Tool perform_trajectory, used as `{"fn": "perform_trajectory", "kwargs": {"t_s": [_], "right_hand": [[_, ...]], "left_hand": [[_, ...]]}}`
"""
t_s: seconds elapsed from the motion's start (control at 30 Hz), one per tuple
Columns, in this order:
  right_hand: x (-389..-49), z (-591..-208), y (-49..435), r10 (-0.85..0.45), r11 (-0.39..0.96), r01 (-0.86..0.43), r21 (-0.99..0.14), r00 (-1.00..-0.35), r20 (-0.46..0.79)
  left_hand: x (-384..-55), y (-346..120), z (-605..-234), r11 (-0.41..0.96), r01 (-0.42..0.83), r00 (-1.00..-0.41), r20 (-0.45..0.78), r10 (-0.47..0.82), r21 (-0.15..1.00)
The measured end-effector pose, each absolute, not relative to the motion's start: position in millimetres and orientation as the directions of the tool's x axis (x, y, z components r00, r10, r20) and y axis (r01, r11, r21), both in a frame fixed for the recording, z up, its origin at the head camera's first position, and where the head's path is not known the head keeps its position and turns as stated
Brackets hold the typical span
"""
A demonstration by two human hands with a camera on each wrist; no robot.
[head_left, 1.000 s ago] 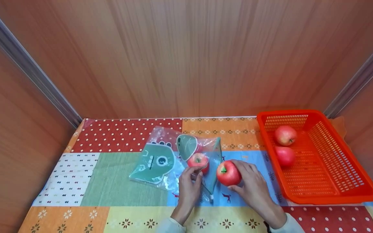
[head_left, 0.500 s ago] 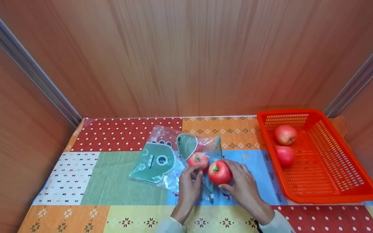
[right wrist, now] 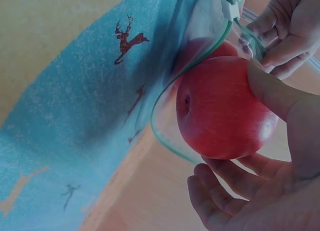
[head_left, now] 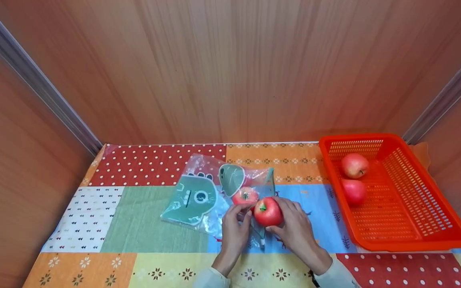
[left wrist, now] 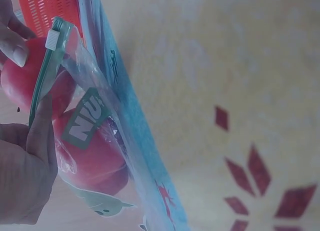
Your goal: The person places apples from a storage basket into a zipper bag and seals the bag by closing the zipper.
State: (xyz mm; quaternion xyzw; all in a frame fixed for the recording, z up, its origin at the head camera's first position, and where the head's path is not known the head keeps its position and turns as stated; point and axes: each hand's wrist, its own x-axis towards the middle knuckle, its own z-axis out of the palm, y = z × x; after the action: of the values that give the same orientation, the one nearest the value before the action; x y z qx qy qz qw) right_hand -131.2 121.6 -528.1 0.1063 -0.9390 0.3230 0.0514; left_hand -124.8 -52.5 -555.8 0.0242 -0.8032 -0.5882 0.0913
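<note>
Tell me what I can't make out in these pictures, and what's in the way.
Head view: the bottom of the apple in the bag, hidden by the left hand and the held apple.
Head view: the left side of the nearer basket apple, behind the basket wall.
Left wrist view: the basket's rest, cut off by the top edge.

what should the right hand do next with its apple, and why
Probably ease the held apple leftward into the clear bag: the right hand has it right at the opening, the left hand pinches the bag's green zip edge, and another apple already lies inside.
</note>
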Motion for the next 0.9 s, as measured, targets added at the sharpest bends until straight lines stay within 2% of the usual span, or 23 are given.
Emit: {"fn": "perform_trajectory", "kwargs": {"t_s": [0.23,0.47,0.73,0.9], "right_hand": [[-132.2,-530.4,117.7,-0.151,0.768,-0.216,-0.603,-0.976,0.157],[-134.3,-536.0,113.9,-0.153,0.768,-0.246,-0.591,-0.967,0.203],[-138.6,-542.4,107.6,-0.136,0.764,-0.221,-0.607,-0.974,0.183],[-140.0,-544.8,102.3,-0.140,0.769,-0.249,-0.589,-0.964,0.225]], "left_hand": [[-124.7,-53.3,-554.5,0.304,0.033,-0.987,0.079,-0.140,0.952],[-124.4,-53.9,-555.5,0.300,0.044,-0.987,0.089,-0.137,0.953],[-125.8,-52.7,-554.8,0.299,0.046,-0.985,0.093,-0.144,0.953],[-125.8,-51.9,-553.6,0.306,0.052,-0.983,0.102,-0.150,0.951]]}}
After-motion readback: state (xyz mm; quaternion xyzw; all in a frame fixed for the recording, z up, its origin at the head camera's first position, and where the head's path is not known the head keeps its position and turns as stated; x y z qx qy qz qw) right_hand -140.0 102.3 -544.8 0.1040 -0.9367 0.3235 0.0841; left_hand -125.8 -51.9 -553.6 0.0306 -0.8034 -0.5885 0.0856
